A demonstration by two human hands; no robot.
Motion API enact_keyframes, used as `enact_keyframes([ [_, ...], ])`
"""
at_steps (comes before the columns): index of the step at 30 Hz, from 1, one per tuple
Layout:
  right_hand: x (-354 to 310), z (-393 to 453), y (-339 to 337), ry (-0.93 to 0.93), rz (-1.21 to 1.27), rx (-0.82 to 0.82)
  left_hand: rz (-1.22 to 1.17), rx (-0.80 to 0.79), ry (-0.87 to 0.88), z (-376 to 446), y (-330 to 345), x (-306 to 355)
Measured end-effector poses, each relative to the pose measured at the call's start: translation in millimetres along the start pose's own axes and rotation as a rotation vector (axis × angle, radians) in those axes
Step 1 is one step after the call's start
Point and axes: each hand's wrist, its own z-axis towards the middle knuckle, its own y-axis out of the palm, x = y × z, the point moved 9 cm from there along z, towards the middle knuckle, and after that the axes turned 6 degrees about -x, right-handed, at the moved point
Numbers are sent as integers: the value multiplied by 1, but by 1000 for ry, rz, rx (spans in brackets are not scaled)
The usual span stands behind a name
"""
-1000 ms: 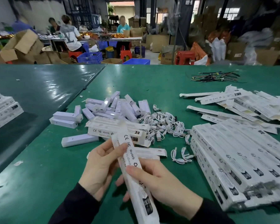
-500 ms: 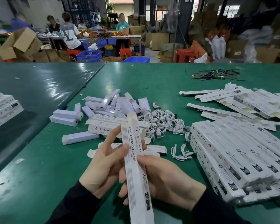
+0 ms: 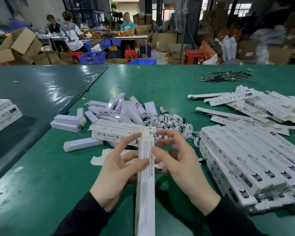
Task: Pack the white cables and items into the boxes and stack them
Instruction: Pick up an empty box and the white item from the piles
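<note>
In the head view, your left hand [image 3: 116, 169] pinched the long white cardboard box [image 3: 146, 176] upright over the green table [image 3: 41, 176], while your right hand [image 3: 179, 160] pinched its other edge, remaining fingers spread. The far end flap looked untucked; tilting it could have let the contents slide out.

Person's forearms, entering from 6 o'clock: both wear long black sleeves ending at the wrists. The left hand [image 3: 117, 174] and right hand [image 3: 180, 169] are bare, without gloves, rings or watch.
</note>
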Motion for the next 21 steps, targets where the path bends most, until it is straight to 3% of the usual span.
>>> enact_keyframes([
  [3,0,0,7,14,78,-68,20,-60,-5,0,6,-2],
  [9,0,0,3,33,20,-24,113,-146,-69,-3,19,-9],
  [21,7,-2,7,182,-83,-62,-62,-283,-159,-11,33,-15],
])
